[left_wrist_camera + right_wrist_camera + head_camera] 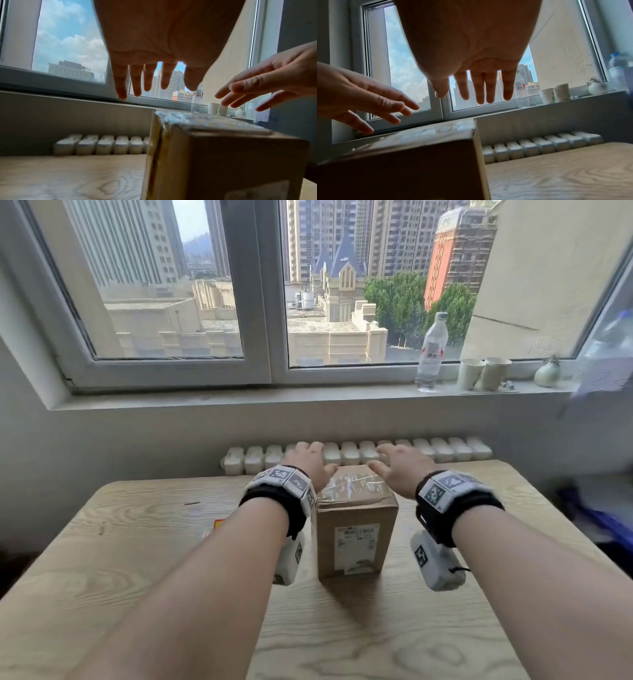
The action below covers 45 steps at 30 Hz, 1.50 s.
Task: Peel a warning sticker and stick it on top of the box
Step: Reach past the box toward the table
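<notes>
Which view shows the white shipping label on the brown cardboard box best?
The head view: the white shipping label faces that camera whole on the front of the brown cardboard box, though its print is unreadable. The left wrist view catches only a blurred corner of it. The right wrist view shows no legible label.

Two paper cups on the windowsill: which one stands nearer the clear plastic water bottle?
The left pale paper cup, directly beside the clear plastic water bottle; the other paper cup stands right of it, toward the small round vase.
</notes>
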Motion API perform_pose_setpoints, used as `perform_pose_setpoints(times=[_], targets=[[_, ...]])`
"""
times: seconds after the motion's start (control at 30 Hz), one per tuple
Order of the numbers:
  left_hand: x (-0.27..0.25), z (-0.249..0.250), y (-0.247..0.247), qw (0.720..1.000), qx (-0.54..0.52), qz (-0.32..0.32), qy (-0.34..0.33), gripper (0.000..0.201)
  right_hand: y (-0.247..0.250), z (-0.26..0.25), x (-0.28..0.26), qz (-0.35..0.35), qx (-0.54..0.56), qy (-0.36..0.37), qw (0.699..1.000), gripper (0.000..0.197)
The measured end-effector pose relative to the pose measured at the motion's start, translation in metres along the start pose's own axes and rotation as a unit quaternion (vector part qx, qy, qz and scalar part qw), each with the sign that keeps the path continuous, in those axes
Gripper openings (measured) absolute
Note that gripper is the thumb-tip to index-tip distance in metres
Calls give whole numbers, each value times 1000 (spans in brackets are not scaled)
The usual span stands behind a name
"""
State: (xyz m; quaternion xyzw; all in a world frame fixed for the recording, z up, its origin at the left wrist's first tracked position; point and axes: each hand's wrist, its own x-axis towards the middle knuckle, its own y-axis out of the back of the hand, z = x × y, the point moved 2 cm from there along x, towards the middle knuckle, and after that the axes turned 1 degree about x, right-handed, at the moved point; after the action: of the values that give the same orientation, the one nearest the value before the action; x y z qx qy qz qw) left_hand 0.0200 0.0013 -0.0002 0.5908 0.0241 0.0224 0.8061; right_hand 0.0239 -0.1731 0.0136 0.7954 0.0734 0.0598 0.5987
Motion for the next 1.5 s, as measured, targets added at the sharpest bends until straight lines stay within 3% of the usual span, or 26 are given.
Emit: perform_pose_setpoints(times=[0.2,0.37,0.5,0.97,1.2,1.33,1.4,1.5], targets=[[2,-6,-41,998,-52,-4,28,64,-44,20,1,15,124,-36,992,59],[5,-18,-61,975,-198,6,101,74,-76,25,-4,35,261,-53,963,64],[-17,-17,-62,964,-242,20,111,73,-82,18,-22,51,335,-67,938,60],[-152,-20,-45,968,-229,31,94,67,-79,-8,-145,62,343,-60,935,60],[-171,-30,-65,966,-246,19,74,69,-96,-7,-174,82,326,-78,939,54],[-174,-40,-59,958,-279,17,62,65,-86,-16,-184,90,279,-83,952,60],[-177,-51,-52,959,-273,30,68,61,-73,-30,-192,135,214,-54,966,62],[-180,-80,-39,967,-238,46,83,55,-50,-72,-204,215,188,51,957,52]])
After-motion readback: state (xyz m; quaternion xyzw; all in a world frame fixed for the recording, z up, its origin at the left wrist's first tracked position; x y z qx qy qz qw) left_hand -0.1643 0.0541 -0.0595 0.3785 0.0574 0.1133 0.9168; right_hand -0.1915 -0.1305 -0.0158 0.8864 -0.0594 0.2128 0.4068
